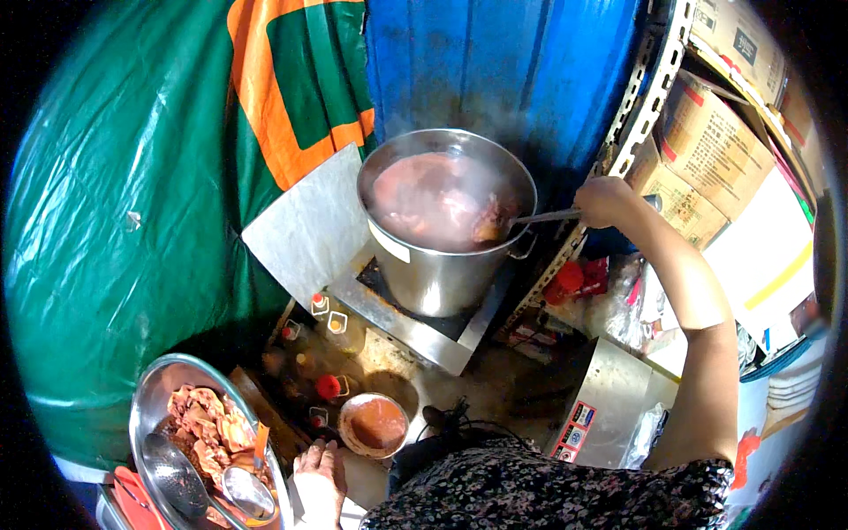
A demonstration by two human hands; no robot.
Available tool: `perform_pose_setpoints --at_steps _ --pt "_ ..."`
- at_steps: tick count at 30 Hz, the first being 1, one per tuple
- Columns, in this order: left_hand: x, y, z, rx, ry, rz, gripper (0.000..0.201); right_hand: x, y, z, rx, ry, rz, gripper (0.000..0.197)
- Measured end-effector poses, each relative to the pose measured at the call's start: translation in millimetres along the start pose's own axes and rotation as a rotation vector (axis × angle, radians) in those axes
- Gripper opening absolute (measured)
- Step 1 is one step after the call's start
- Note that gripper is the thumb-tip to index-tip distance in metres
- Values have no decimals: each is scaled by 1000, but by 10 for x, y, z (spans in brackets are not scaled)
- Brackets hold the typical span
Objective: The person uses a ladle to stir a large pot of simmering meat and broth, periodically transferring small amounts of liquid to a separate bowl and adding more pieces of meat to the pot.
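Note:
A tall steel pot [424, 274] holds steaming reddish-brown liquid with pieces of meat in it. My right hand [608, 203] is closed round the long metal handle of a utensil [549, 215] that reaches over the pot's right rim. Brownish meat [492, 221] shows at its pot end; steam and meat hide the shape of its head. Low down, my left hand [320, 477] lies flat with its fingers stretched out, holding nothing. It is between a large steel basin [146, 402] of cooked-looking meat and a bowl [353, 442] of reddish-brown contents.
Under the pot is a stove [459, 349] with a metal shield [300, 225] behind its left side. Several bottles [336, 331] stand below it. A perforated skimmer [172, 477] lies in the basin. Shelves with cardboard boxes [715, 141] rise on the right; a green tarp [132, 221] hangs left.

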State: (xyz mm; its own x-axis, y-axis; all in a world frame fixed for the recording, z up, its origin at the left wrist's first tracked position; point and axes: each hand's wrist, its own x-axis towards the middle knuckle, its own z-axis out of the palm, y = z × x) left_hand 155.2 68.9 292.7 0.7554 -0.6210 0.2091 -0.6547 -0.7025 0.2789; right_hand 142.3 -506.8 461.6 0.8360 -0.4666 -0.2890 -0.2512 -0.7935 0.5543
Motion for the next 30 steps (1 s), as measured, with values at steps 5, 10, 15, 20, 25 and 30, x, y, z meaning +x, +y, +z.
perform_pose_setpoints --at_steps 5,10,15,20,25,30 --pt "-53 -20 30 -19 -59 -40 26 -84 -31 -95 9 70 32 16" --pt "23 -66 27 -20 -61 -28 25 -103 37 -198 83 220 137 12" --pt "72 -114 138 -38 -96 -36 24 285 152 266 58 217 12 17" --pt "70 -95 186 -64 -86 -28 24 249 99 306 164 218 88 16" --pt "45 -99 205 -46 -79 11 26 54 13 -188 141 125 122 18" --pt "78 -82 235 -75 -61 32 27 182 -49 -66 129 233 175 16"
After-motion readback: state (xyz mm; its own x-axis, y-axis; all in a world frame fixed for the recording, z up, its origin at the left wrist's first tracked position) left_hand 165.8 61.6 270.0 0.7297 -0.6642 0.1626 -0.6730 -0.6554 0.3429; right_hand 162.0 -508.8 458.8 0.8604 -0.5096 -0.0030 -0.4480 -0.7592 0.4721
